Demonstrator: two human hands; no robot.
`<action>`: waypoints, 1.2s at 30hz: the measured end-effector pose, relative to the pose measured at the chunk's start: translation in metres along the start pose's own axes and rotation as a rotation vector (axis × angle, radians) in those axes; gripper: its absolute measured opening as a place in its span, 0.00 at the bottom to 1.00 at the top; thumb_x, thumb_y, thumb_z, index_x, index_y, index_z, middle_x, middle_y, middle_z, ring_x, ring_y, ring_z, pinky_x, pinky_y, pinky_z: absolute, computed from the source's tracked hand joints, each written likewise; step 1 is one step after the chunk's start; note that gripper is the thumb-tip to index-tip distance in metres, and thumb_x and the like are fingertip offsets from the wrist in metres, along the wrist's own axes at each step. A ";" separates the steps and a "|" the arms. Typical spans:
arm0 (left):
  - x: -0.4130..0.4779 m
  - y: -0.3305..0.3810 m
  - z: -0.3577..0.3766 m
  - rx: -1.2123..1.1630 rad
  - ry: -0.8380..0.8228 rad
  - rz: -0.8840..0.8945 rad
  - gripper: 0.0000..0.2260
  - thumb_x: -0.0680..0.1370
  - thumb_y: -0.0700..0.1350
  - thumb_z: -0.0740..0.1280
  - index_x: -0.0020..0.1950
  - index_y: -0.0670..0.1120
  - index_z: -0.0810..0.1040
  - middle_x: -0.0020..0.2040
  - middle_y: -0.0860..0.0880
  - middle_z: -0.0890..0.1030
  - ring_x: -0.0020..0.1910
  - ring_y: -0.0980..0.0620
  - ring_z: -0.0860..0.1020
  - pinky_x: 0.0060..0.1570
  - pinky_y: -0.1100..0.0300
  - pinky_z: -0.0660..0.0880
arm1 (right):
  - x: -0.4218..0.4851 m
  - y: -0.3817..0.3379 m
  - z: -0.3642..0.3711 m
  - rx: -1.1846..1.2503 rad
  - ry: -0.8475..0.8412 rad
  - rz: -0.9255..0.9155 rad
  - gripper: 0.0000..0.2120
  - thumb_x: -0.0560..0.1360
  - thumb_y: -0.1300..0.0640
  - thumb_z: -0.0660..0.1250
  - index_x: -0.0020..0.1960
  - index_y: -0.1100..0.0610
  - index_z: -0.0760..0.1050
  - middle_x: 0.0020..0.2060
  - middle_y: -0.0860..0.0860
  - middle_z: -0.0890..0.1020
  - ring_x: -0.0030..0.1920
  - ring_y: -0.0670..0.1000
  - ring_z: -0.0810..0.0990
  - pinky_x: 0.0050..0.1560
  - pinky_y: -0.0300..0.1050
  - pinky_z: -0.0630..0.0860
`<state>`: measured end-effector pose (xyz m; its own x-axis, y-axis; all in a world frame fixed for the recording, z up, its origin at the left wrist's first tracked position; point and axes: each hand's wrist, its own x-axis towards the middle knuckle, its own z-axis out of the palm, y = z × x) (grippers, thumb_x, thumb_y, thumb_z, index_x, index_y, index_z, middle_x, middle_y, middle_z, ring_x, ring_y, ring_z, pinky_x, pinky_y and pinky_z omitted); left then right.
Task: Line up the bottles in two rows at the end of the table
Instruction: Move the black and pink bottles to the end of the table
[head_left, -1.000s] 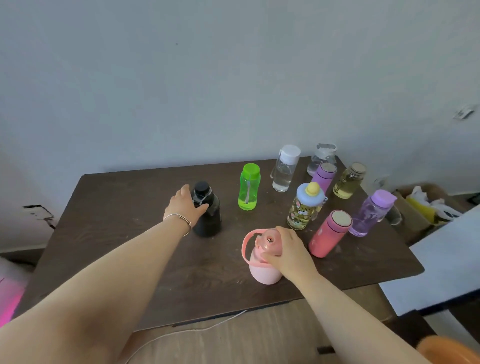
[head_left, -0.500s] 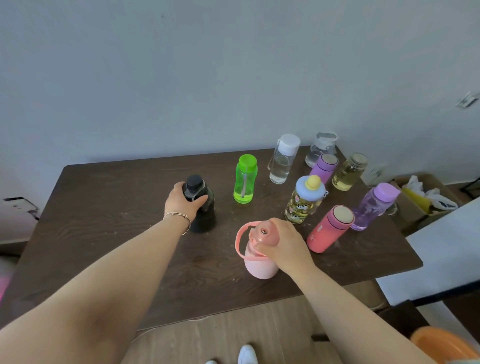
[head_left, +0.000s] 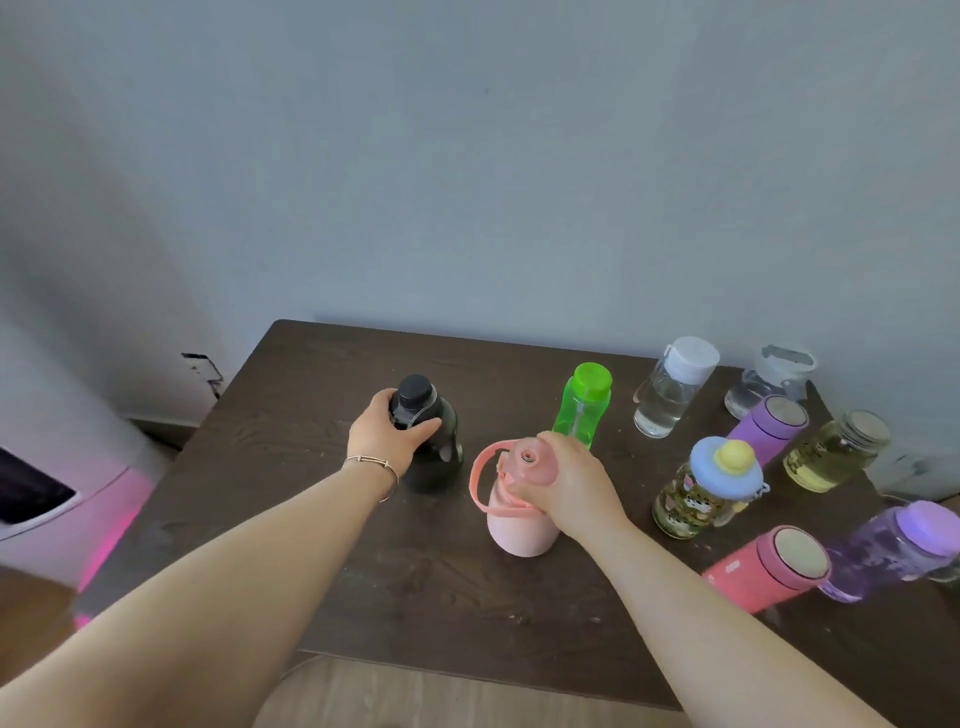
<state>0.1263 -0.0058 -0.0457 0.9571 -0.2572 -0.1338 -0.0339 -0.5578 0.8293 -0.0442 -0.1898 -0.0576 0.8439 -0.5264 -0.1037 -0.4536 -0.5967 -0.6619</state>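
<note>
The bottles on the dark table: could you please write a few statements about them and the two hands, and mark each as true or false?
1. The left hand grips the black bottle near its neck. True.
2. The right hand holds the green bottle. False: it grips the top of the pale pink bottle; the green one stands untouched behind it.
3. The pale pink bottle has a loop handle. True.
4. Every bottle has a screw cap of the same colour. False: caps are black, green, white, purple and others.
5. The black bottle lies on its side. False: it is upright on the table.
</note>
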 end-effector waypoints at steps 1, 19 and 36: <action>0.004 -0.003 -0.010 0.005 0.011 -0.002 0.29 0.70 0.54 0.76 0.67 0.52 0.71 0.56 0.53 0.80 0.52 0.48 0.78 0.56 0.52 0.76 | 0.010 -0.010 0.003 0.001 -0.003 -0.017 0.29 0.63 0.36 0.73 0.59 0.46 0.72 0.54 0.46 0.75 0.54 0.50 0.75 0.47 0.46 0.71; 0.181 -0.074 -0.182 -0.002 -0.023 0.068 0.26 0.68 0.53 0.77 0.64 0.53 0.73 0.53 0.53 0.81 0.49 0.49 0.78 0.47 0.59 0.71 | 0.137 -0.192 0.103 0.077 0.128 0.072 0.27 0.63 0.35 0.74 0.57 0.44 0.73 0.52 0.44 0.76 0.51 0.49 0.78 0.41 0.43 0.72; 0.329 -0.086 -0.188 -0.035 -0.124 0.078 0.24 0.67 0.50 0.78 0.60 0.52 0.74 0.50 0.51 0.80 0.50 0.47 0.79 0.52 0.51 0.77 | 0.276 -0.245 0.151 0.029 0.186 0.140 0.30 0.65 0.42 0.77 0.62 0.51 0.73 0.56 0.49 0.77 0.53 0.51 0.76 0.43 0.44 0.69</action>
<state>0.4987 0.1060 -0.0592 0.9090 -0.3954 -0.1321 -0.0950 -0.5050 0.8579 0.3428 -0.0976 -0.0365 0.7044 -0.7073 -0.0592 -0.5520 -0.4935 -0.6721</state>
